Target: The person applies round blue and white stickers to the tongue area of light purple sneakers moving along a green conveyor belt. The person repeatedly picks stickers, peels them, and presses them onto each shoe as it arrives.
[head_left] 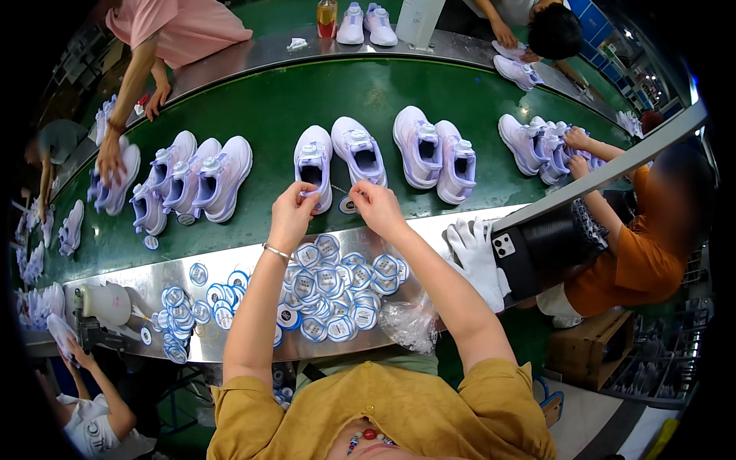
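Note:
In front of me on the green surface stands a pair of pale lavender sneakers, a left shoe and a right shoe, heels toward me. My left hand is closed in a pinch at the left shoe's heel opening. My right hand pinches too, just behind the heel of the right shoe. A thin tag string spans the gap between my fingertips. From it a round white-and-blue hang tag hangs beside my right fingers. Below my wrists, a heap of similar round tags covers part of the metal ledge.
Other sneaker pairs stand left and right on the green surface. A crumpled clear plastic bag, white gloves and a phone lie to my right. Co-workers reach in from several sides; a slanted metal bar crosses at right.

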Available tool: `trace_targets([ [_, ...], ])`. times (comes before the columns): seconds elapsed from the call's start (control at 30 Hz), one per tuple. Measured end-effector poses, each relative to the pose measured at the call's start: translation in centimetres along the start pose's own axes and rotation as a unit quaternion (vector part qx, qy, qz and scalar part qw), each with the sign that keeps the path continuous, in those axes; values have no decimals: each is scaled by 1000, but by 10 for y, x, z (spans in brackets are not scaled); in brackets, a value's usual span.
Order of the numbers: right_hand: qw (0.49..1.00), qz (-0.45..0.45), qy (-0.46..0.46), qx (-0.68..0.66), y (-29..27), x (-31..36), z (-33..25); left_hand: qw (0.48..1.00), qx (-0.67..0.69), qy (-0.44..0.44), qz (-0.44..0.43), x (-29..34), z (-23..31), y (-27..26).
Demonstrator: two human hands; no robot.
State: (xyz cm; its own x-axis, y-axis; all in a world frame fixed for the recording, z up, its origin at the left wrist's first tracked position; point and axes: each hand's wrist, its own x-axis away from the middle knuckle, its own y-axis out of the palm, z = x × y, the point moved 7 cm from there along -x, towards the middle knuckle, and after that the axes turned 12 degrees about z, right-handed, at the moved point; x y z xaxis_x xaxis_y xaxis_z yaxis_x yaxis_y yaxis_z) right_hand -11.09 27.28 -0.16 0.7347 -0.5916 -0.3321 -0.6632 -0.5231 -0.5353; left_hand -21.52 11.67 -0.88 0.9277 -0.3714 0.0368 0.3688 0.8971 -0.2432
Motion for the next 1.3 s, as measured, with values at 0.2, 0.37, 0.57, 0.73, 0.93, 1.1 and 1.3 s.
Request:
trace_targets([
  [0.2,969,-2,-182,168,4,24,-46,955,234,-177,37,27,-21,-9],
  [0.37,951,-14,-230,205,14,23,-58,955,232,-187,4,22,-31,-9],
  [0.57,953,-46,-241,176,33,19,-70,964,206,-168,18,20,-36,-12],
  [0.73,987,-83,-134,-11,24,10,-54,987,106,-47,107,18,-22,-46],
  [0.93,981,-80,-140,-104,11,-4,-91,984,134,113,15,24,39,-24],
  [1.1,977,-118,-22,-176,15,-18,-83,986,142,62,-60,14,28,-5],
  [1.3,929,-178,101,-309,24,-16,-62,987,147,51,-29,13,23,-12],
])
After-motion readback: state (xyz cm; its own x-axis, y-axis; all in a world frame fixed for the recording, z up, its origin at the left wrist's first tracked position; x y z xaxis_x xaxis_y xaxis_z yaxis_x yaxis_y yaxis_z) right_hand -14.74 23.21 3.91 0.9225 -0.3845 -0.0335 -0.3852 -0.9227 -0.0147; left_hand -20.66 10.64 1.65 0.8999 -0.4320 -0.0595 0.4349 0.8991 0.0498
